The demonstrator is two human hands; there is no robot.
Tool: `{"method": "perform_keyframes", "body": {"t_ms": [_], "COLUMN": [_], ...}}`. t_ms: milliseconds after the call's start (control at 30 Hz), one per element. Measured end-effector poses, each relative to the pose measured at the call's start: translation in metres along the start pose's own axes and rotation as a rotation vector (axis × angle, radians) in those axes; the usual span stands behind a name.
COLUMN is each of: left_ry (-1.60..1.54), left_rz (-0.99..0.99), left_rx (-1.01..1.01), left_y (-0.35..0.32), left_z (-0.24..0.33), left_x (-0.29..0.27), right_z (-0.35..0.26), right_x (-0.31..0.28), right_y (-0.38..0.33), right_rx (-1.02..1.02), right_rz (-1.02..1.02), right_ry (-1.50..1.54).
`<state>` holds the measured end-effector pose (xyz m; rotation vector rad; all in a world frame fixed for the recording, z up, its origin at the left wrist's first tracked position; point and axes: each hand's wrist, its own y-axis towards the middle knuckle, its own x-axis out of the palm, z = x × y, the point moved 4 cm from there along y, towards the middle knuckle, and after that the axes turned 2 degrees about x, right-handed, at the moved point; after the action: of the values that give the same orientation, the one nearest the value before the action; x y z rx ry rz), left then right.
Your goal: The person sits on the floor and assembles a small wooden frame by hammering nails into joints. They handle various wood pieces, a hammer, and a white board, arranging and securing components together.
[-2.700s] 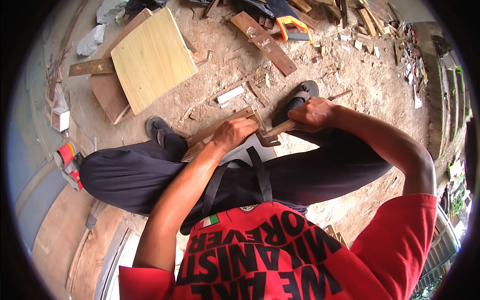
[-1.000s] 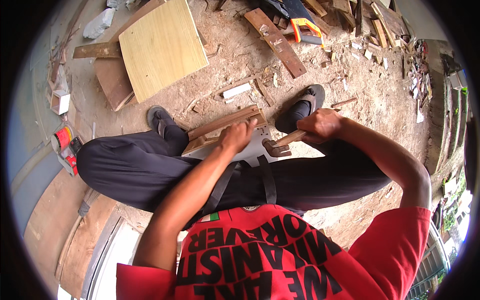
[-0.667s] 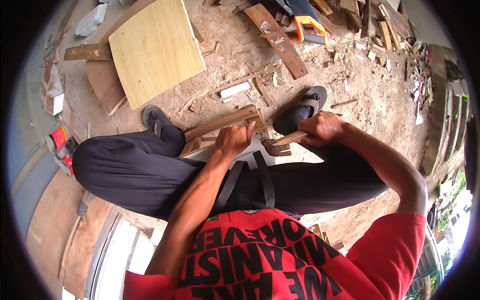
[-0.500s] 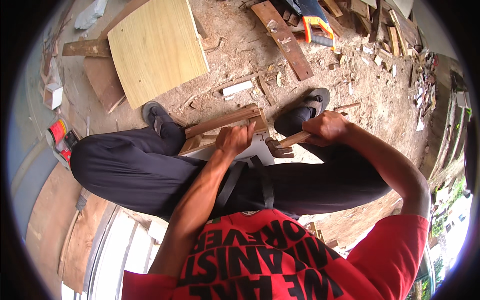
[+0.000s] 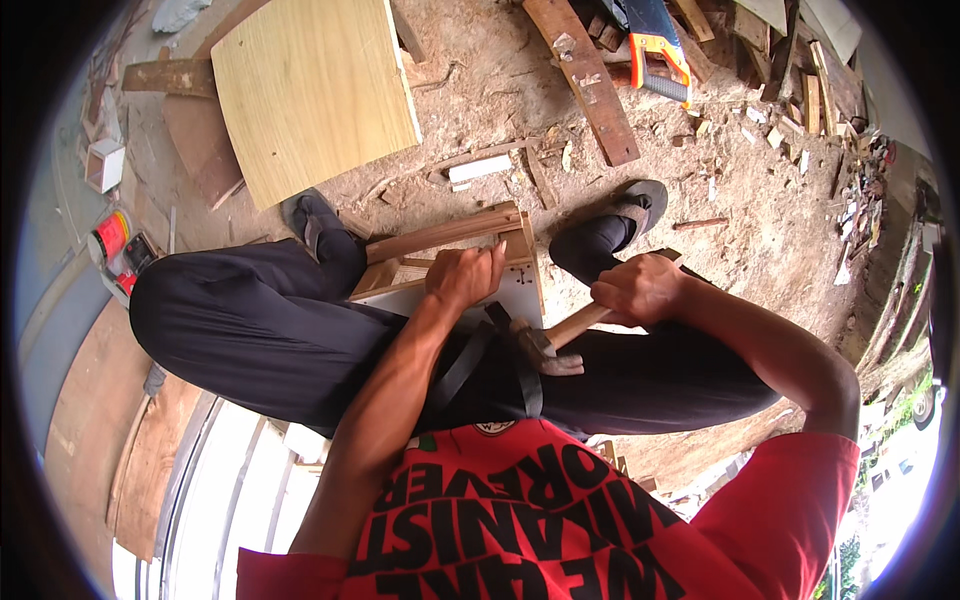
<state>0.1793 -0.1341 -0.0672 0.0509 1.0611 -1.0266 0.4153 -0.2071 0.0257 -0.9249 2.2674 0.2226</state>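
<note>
A claw hammer (image 5: 547,353) with a wooden handle is in my right hand (image 5: 640,290), the fingers wrapped round its handle. Its dark metal head hangs over my lap, to the lower right of a small wooden box frame (image 5: 440,236). This frame rests between my legs, with a white panel (image 5: 517,292) on its near side; small dark marks or nail heads dot that panel near the corner. My left hand (image 5: 465,275) is closed on the frame near its right corner, thumb toward the far side. What lies under its fingers is hidden.
A pale wooden board (image 5: 315,95) lies at the far left. Beyond my right foot are a brown plank (image 5: 590,90) and an orange-handled handsaw (image 5: 660,62). Scrap wood (image 5: 810,95) is heaped at the far right. A red-labelled can (image 5: 110,236) stands by my left knee.
The hammer head has swung from beside the frame's corner down and toward my lap. My right hand has shifted slightly left and nearer to me; my left hand stays on the frame.
</note>
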Motion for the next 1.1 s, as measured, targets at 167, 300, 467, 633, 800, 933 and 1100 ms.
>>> {"method": "perform_keyframes", "body": {"t_ms": [167, 300, 467, 633, 800, 933, 1100], "left_ry": [-0.019, 0.019, 0.003, 0.021, 0.013, -0.122, -0.172], "left_rz": [0.031, 0.150, 0.288, 0.301, 0.276, -0.027, -0.016], "left_rx": [-0.006, 0.065, 0.114, 0.166, 0.142, 0.151, 0.371], "left_y": [0.002, -0.001, 0.000, -0.002, -0.003, -0.003, -0.007], "left_z": [-0.002, 0.001, -0.002, -0.002, -0.006, 0.002, -0.002], "left_x": [0.002, 0.002, 0.007, 0.005, 0.015, -0.010, -0.014], "right_z": [0.006, 0.005, 0.002, -0.011, -0.016, -0.005, -0.003], "right_x": [-0.002, 0.007, 0.001, -0.011, -0.002, -0.002, -0.008], "right_y": [-0.007, -0.005, -0.014, 0.002, 0.004, -0.002, -0.005], "right_rx": [0.115, 0.242, 0.145, 0.135, 0.201, 0.181, 0.234], "right_rz": [-0.005, -0.090, -0.034, -0.046, -0.071, -0.141, -0.102], "right_ry": [-0.022, -0.015, -0.044, -0.020, -0.067, -0.059, 0.023]}}
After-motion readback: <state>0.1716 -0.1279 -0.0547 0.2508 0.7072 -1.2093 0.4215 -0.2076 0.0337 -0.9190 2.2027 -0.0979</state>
